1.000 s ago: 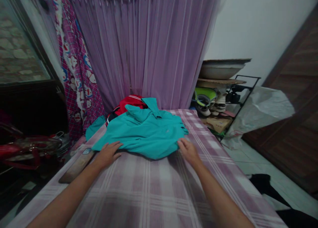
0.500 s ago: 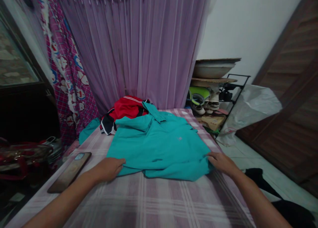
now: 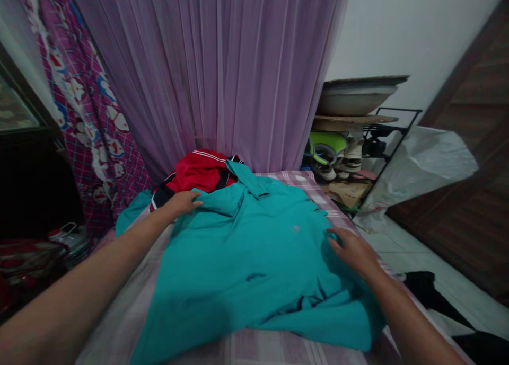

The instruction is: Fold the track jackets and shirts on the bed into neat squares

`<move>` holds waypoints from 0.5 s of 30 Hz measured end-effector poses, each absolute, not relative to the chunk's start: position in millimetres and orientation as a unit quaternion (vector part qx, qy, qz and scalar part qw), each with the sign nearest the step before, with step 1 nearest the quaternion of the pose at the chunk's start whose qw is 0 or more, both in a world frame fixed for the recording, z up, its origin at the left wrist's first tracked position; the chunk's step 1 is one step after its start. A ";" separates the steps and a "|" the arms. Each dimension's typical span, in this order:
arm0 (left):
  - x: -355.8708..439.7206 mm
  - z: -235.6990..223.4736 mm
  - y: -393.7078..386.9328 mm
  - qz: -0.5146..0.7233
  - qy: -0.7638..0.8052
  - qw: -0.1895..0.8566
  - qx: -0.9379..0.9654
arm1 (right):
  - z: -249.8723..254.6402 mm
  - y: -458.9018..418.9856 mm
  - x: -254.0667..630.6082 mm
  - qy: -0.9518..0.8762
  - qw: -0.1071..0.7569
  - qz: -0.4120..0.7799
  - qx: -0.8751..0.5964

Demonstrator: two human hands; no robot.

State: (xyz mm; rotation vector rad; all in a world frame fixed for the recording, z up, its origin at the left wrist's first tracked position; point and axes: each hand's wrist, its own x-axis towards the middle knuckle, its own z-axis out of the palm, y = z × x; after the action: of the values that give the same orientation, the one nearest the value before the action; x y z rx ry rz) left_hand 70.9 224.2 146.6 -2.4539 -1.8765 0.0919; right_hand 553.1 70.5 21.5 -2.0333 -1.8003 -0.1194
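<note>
The teal shirt [image 3: 238,243] lies on plaid cloth [image 3: 270,349], left hand [image 3: 183,202] at its upper edge, right hand [image 3: 353,251] at its side, fingers' grip too dim to tell; even tension should flatten it.

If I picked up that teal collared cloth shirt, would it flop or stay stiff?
The teal collared cloth shirt would probably flop: its lower part bunches in soft creases. It's likely light, since the fabric looks thin. Spread out, it probably wouldn't roll.
</note>
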 end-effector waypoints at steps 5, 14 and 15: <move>80.7 182.7 279.0 0.000 -0.659 0.108 -0.744 | 49.8 126.3 553.1 -0.637 0.175 -0.062 -0.748; 57.2 191.0 314.3 -0.010 -0.707 0.166 -0.687 | 60.7 275.0 530.2 -0.567 0.175 0.025 -0.805; 51.2 187.4 317.7 -0.018 -0.700 0.160 -0.695 | 54.7 281.0 529.0 -0.565 0.165 0.055 -0.806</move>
State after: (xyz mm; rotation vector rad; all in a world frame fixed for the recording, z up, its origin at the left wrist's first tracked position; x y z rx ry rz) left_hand 51.2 317.7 187.4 -1.9860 -2.0007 -0.0522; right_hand 529.0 281.0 54.7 -2.2979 -1.6111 0.1574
